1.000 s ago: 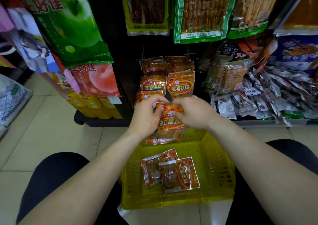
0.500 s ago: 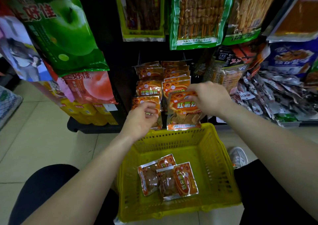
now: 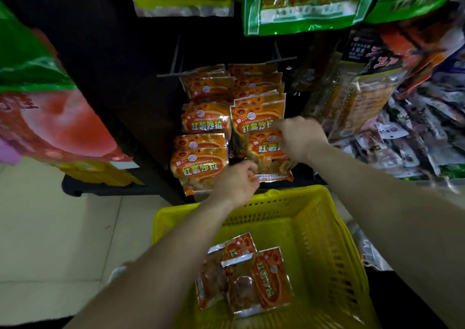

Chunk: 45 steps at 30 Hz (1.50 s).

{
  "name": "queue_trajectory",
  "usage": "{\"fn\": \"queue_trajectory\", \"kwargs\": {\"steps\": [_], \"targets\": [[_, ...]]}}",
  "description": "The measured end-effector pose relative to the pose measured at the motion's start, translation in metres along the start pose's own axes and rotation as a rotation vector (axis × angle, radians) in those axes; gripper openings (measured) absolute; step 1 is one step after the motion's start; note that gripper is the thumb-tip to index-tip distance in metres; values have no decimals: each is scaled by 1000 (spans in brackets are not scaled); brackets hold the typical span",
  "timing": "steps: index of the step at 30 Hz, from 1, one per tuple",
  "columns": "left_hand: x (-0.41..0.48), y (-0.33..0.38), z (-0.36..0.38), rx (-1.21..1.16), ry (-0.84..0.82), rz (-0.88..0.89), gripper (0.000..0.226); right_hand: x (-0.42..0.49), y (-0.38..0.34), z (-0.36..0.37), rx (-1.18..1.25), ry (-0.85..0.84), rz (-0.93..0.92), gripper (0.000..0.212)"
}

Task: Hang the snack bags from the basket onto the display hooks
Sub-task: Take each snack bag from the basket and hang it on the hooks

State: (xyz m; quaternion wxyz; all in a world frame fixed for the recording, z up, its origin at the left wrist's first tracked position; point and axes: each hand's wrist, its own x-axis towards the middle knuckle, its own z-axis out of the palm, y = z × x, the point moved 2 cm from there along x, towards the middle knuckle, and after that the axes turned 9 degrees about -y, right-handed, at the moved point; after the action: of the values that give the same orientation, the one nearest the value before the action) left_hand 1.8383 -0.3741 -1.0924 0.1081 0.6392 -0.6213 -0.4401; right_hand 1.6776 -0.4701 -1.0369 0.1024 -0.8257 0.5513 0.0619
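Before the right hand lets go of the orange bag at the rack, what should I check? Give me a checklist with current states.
1. Right hand grips the top of the orange bag: ok.
2. Bag's hole is seated on a hook: cannot tell, the hand hides it.
3. Left hand steadies the bag's lower corner: cannot tell, its curled fingers are right at that corner.
4. Bag lines up with the right column of hung bags: ok.
5. Basket is emptied: not ok, two bags lie in it.
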Motion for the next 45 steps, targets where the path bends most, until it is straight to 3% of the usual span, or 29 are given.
{"fn": "queue_trajectory", "kwargs": {"steps": [8,16,23,29,37,40,45], "targets": [[79,-21,30,26,-88,-107,51,68,2,38,56,-39,-48,27],[101,-31,35,63,19,-71,56,85,2,36,62,-6,-74,31],[83,-21,39,79,-90,-121,72,64,-2,27,15,27,-74,58],[35,-10,18,104,-55,-120,65,22,-6,-3,22,78,-16,70],[-64,-30,7,27,-47,-67,41,-75,-25,8,167,76,9,45],[-94,-59,22,137,-76,-125,39,-108,-33,44,203,-15,-13,41],[-122,-117,59,200,-184,-306,52,-142,-41,129,223,-314,-4,40]]}}
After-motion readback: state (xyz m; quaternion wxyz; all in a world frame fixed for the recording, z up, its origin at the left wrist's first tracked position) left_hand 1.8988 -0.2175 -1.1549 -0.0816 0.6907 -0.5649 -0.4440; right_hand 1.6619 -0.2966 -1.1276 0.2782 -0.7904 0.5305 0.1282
